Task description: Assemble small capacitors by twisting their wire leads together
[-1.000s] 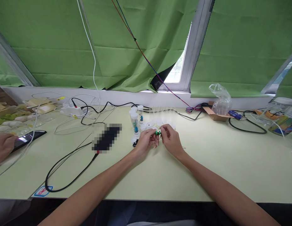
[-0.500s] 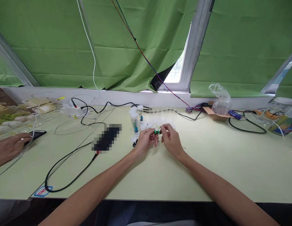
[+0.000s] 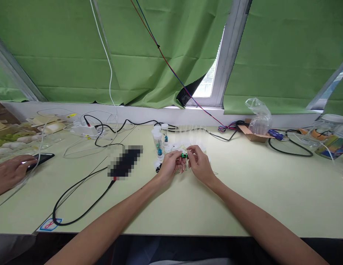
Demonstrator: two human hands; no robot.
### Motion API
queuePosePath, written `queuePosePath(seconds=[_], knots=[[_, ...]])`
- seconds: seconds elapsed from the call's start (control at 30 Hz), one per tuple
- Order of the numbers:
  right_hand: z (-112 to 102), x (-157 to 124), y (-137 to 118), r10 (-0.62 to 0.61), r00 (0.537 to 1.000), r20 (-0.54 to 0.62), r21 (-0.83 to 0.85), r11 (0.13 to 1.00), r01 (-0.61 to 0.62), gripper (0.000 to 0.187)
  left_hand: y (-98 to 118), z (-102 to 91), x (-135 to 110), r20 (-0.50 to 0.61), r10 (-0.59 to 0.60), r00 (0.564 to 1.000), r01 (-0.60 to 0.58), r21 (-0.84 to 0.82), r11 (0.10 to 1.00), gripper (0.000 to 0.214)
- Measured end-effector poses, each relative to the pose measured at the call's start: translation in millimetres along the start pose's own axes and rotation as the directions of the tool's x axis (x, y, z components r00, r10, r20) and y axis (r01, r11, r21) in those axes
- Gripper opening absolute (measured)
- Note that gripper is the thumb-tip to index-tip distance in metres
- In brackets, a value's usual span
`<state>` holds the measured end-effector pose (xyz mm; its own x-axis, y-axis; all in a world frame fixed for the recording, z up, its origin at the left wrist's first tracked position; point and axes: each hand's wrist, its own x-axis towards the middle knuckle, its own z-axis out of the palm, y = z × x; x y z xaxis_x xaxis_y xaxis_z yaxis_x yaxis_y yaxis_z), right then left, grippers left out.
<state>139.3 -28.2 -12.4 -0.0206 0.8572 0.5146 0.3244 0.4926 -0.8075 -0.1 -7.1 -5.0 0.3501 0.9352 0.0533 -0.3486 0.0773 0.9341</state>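
Observation:
Between my two hands is a small shiny green piece with dark ends (image 3: 184, 155); its exact kind is too small to make out. My left hand (image 3: 171, 163) pinches its left end between thumb and finger, the other fingers curled below. On the right end, the fingertips of my right hand (image 3: 199, 162) are closed. Just beyond my left hand stand several clear tubes with white caps (image 3: 157, 144), with blue and green bits inside. A small black item (image 3: 158, 168) lies beside my left hand, partly covered. White round pieces (image 3: 193, 145) lie behind my hands.
Clear upright tubes (image 3: 188, 129) line the back of the table. To the left are a blurred dark device (image 3: 125, 162) on a black cable and another person's hand (image 3: 11, 173) on a phone (image 3: 42, 160). A cardboard box (image 3: 252, 134) and jars (image 3: 333, 138) stand at the right.
My right hand has shifted very slightly left along the green piece, which seems turned a little. My left hand stays put.

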Motion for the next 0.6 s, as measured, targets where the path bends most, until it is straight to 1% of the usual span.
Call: queuePosePath(seconds=[0.13, 0.33, 0.43, 0.6], knots=[[-0.7, -0.5, -1.5, 0.002, 1.000, -0.007, 0.001, 1.000, -0.001, 0.024, 0.2, 0.4, -1.3, 0.041, -0.006, 0.999, 0.006, 0.010, 1.000, 0.035], [-2.2, -0.7, -3.7, 0.066, 0.998, -0.004, 0.014, 0.998, -0.066, 0.029, 1.0, -0.3, -1.4, 0.085, -0.023, 0.996, 0.016, 0.077, 0.997, 0.036], [-2.5, -0.2, -3.2, 0.079, 0.997, -0.025, 0.004, 0.997, -0.079, 0.029, 0.5, -0.7, -1.4, 0.108, -0.021, 0.994, 0.011, 0.094, 0.996, 0.036], [-1.6, 0.0, -4.1, 0.079, 0.996, -0.045, -0.010, 0.997, -0.080, 0.031, 0.0, 1.1, -2.0, 0.115, -0.004, 0.993, -0.007, 0.096, 0.995, 0.036]])
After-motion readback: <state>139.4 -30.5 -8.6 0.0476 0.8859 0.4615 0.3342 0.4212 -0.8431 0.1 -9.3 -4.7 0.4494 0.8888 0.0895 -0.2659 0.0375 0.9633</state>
